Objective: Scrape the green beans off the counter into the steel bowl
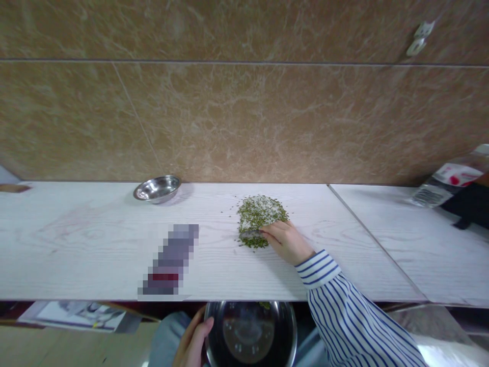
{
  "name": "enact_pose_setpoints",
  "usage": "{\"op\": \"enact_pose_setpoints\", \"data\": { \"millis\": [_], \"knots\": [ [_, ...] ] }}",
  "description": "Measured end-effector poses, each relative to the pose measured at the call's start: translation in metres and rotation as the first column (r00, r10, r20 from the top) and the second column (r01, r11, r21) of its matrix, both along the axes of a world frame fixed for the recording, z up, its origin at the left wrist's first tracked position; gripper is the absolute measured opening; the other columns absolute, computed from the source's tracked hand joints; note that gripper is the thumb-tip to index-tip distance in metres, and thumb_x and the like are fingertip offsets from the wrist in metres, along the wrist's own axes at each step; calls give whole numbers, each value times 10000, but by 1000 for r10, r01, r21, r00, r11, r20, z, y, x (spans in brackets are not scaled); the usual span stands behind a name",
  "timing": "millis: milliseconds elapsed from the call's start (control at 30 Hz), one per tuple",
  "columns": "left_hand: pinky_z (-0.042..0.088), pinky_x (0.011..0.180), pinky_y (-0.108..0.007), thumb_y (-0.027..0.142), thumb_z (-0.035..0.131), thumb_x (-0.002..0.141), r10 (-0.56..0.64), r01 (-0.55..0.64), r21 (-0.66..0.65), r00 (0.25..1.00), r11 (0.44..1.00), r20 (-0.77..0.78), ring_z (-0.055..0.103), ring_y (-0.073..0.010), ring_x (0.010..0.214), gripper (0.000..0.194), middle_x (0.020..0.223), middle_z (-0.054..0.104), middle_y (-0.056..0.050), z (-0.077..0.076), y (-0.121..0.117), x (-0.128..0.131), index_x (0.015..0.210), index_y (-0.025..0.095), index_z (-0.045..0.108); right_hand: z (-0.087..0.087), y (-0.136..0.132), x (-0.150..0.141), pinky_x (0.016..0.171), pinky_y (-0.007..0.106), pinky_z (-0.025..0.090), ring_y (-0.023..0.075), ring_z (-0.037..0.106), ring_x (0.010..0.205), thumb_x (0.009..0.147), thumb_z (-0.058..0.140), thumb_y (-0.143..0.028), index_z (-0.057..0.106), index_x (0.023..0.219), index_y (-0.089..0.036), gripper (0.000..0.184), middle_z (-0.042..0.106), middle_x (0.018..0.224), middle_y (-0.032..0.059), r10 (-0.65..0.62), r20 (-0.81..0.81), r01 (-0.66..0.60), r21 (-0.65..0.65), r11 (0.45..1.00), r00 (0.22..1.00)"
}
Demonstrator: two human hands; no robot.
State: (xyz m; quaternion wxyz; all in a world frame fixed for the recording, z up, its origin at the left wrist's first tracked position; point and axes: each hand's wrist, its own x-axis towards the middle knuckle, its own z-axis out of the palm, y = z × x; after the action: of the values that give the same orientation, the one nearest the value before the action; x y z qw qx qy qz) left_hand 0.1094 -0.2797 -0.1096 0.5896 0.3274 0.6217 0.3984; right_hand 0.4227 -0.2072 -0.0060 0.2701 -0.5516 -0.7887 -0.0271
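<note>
A pile of small green beans mixed with white grains [260,216] lies on the white wooden tabletop [95,244]. My right hand [284,239], in a blue-and-white striped sleeve, rests at the pile's near right edge with fingers together and curled, touching the beans. My left hand [193,344] grips the rim of a large steel bowl [250,334], which sits below the table's front edge, over my lap. A few green beans show at that bowl's far rim.
A small empty steel bowl [157,188] stands at the back by the brown marble wall. A blurred-out oblong object [171,260] lies left of the pile. A plastic bag [451,183] lies at the far right. Papers [76,316] lie under the table at left.
</note>
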Motion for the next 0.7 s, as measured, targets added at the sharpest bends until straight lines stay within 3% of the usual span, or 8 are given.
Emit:
{"op": "enact_pose_setpoints", "data": {
  "millis": [200,333,500,700],
  "knots": [
    [351,1158,-406,393,718,743,8,-7,-20,998,1000,64,475,-308,1392,327,1249,744,-61,2,-1,-4,1023,230,762,2,-2,-2,806,335,462,184,675,920,999,507,-237,692,1103,-231,212,744,1006,64,13,5,-12,-27,1000,1000],
    [301,1182,-437,410,710,741,-22,32,-64,989,997,147,498,-320,1371,368,1158,781,-50,8,-2,-4,1058,232,766,1,-3,-2,806,335,465,182,675,909,998,510,-237,692,1101,-221,209,742,997,65,30,-16,-30,-15,999,999],
    [318,1173,-446,380,725,715,20,-13,-68,993,998,114,489,-333,1376,288,1131,788,-69,11,-4,-4,952,224,776,-2,1,0,814,335,472,185,671,913,1004,498,-237,690,1116,-215,224,741,994,71,-10,-16,10,-3,1000,1000],
    [343,1160,-439,432,716,730,-34,37,-25,993,999,113,485,-331,1379,388,1205,763,-71,16,-6,-3,1050,218,767,-1,-2,-1,812,326,472,175,672,908,998,515,-235,688,1102,-219,202,743,1000,62,36,-12,-36,-6,999,999]
  ]
}}
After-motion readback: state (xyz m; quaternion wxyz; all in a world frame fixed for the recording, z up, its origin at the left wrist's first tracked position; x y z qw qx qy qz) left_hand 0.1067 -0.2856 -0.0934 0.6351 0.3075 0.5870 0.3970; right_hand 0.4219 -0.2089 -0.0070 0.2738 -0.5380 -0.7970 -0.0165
